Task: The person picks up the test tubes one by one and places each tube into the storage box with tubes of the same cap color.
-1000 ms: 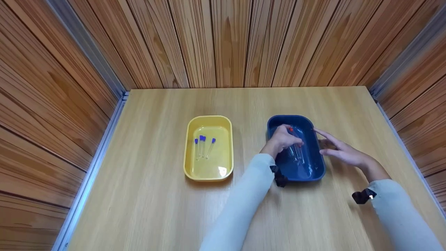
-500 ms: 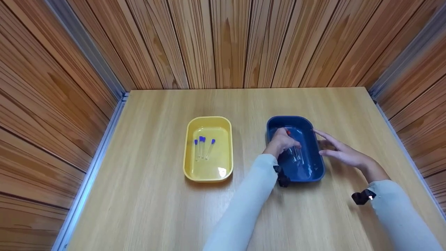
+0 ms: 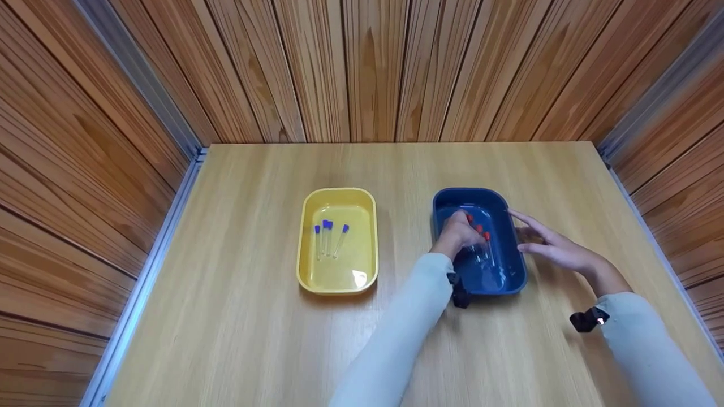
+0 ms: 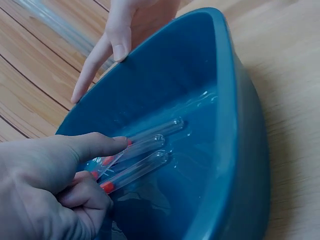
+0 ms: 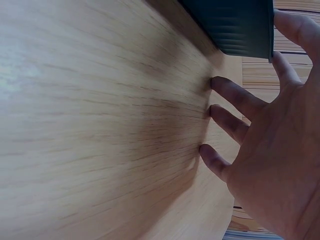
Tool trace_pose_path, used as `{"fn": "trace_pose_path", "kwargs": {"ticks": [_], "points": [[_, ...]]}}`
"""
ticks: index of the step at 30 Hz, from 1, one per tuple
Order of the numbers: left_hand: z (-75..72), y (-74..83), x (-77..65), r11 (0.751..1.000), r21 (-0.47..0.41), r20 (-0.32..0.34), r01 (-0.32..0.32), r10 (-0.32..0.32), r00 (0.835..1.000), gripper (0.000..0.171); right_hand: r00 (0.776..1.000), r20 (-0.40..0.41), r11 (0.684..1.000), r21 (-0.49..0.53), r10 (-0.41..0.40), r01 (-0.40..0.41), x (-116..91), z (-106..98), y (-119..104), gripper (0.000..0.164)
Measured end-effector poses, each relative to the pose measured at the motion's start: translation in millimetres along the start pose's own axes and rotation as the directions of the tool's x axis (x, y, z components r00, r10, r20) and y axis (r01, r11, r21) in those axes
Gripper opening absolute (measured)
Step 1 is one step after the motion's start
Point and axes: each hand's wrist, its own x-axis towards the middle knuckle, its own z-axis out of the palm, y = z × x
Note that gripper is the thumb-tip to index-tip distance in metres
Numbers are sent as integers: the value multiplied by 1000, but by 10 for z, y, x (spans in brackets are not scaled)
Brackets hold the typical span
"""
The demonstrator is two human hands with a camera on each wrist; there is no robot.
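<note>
My left hand (image 3: 459, 233) reaches into the blue tray (image 3: 506, 274), its thumb (image 4: 102, 145) stretched over several clear test tubes with red caps. Between the thumb and curled fingers, the hand appears to pinch a tilted test tube (image 4: 114, 159), partly hidden. Beside it, other red-capped tubes (image 4: 142, 170) lie on the tray floor, their rounded ends away from the hand. With spread fingers, my right hand (image 3: 557, 249) touches the tray's right wall at the rim; in the right wrist view its lower fingers (image 5: 240, 97) extend below the tray edge.
To the left stands a yellow tray (image 3: 337, 292) holding several blue-capped test tubes (image 3: 329, 240). Both trays sit on a wooden table (image 3: 226, 271). Wood-panelled walls (image 3: 367, 68) enclose the back and sides.
My left hand has shifted slightly down and towards the near side inside the blue tray, uncovering more red caps. The right hand stays at the rim.
</note>
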Motion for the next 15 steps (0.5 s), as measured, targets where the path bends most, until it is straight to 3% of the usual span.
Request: {"fn": "trace_pose_path", "kwargs": {"ticks": [6,11,15], "points": [[-5,-19,-33,999,39,-1,-19,19,1000,61,1000,-2,1000,-7,-4,4,-2,2,-4,81],[89,-83,207,992,117,-20,-36,39,999,72,1000,1,1000,19,-16,16,-8,12,-2,80],[125,-113,331,995,94,-5,-14,14,1000,65,1000,3,1000,23,-20,20,-2,19,-4,80]]}}
